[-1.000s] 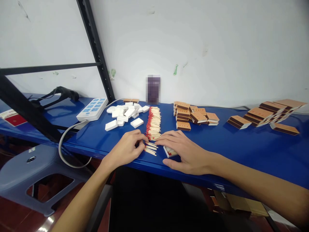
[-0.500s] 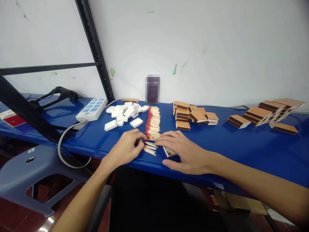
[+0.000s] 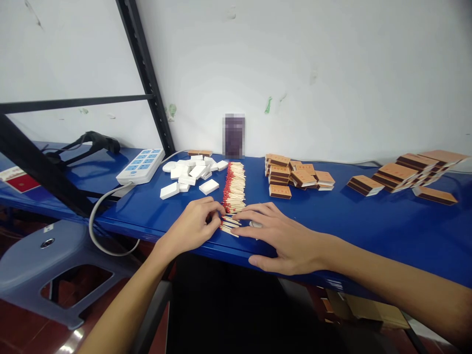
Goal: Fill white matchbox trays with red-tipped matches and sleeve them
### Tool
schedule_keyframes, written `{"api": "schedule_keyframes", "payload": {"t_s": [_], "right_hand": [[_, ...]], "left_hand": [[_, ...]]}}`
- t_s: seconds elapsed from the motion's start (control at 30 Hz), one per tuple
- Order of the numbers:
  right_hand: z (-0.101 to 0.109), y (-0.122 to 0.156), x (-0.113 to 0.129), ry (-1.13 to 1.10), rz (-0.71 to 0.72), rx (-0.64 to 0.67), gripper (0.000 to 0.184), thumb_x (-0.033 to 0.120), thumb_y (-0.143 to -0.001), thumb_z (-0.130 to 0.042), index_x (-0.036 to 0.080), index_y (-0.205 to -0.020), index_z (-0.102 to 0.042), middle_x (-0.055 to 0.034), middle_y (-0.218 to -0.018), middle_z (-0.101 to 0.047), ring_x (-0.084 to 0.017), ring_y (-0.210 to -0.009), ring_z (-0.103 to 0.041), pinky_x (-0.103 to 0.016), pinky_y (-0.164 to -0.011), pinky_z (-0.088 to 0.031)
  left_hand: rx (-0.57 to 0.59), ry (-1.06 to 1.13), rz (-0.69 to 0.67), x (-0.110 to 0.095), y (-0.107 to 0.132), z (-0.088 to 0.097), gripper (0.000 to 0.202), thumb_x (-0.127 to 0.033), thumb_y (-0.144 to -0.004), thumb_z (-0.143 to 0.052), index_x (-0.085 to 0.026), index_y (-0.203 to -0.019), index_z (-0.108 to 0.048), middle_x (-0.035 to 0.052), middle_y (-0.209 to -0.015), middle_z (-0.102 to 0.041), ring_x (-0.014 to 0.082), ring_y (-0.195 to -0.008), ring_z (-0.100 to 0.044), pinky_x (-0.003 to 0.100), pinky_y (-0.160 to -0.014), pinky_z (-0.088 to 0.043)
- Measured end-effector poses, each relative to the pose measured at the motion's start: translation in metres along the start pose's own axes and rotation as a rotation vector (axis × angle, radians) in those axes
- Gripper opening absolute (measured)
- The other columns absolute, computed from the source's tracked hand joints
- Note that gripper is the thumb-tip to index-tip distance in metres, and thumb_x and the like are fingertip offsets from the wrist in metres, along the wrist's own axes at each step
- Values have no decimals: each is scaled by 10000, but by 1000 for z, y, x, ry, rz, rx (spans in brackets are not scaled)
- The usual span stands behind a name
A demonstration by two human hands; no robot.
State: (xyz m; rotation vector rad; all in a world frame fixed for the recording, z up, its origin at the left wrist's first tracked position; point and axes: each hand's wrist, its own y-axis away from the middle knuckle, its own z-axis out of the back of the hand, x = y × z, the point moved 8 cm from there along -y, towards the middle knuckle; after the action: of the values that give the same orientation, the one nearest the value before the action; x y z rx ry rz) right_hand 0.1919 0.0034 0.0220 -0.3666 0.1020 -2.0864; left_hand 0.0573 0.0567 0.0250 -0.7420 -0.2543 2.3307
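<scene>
Matches with red heads lie in a long row (image 3: 236,184) on the blue table, and a small loose group of matches (image 3: 229,225) sits at its near end. My left hand (image 3: 197,223) is at the red-head side of this small group, its fingers curled, with the thumb and index tips apart beside the heads. Over the pale stick ends reaches my right hand (image 3: 282,238), fingers spread, its fingertips touching the sticks. Beneath that hand a small white matchbox tray (image 3: 254,224) is mostly hidden.
White matchbox trays (image 3: 195,172) are heaped left of the row. Brown matchbox sleeves (image 3: 279,174) are piled right of it, with more stacked matchboxes (image 3: 396,173) farther right. A power strip (image 3: 140,166) with its cable, a black rack post (image 3: 145,73) and a stool (image 3: 47,265) are on the left.
My right hand's fingers have spread and its fingertips have moved left over the stick ends, covering more of the white tray. My left hand has hardly moved.
</scene>
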Motion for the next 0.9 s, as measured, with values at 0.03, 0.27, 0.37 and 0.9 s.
{"api": "schedule_keyframes", "payload": {"t_s": [0.03, 0.27, 0.37, 0.9], "right_hand": [[0, 0, 0, 5, -2, 3, 530, 394, -898, -607, 232, -1400, -553, -156, -1447, -514, -353, -1333, -409, -578, -1040, -350], [-1, 0, -3, 37, -16, 9, 503, 399, -911, -588, 233, -1386, -571, -159, -1427, -518, -349, -1323, -403, -570, -1035, -340], [-2, 0, -3, 60, -15, 1, 488, 398, -915, -581, 235, -1375, -580, -159, -1429, -519, -347, -1323, -402, -563, -1030, -334], [1, -2, -8, 29, -62, -1, 434, 401, -916, -578, 252, -1322, -615, -137, -1408, -533, -356, -1276, -445, -570, -991, -363]], "left_hand": [[1, -4, -1, 0, 0, 0, 242, -78, -858, -480, -176, -906, -696, -7, -788, -579, 107, -659, -530, 244, -628, -397], [3, -12, 1, 0, 1, -1, 241, -83, -863, -484, -180, -910, -699, -11, -787, -573, 106, -663, -531, 244, -629, -394], [3, -14, 0, 0, 1, -1, 241, -82, -863, -482, -179, -905, -699, -10, -783, -570, 107, -659, -527, 248, -627, -390], [18, -6, 8, 0, 1, -2, 223, -80, -860, -466, -175, -846, -667, 0, -830, -614, 126, -721, -569, 262, -672, -407]]}}
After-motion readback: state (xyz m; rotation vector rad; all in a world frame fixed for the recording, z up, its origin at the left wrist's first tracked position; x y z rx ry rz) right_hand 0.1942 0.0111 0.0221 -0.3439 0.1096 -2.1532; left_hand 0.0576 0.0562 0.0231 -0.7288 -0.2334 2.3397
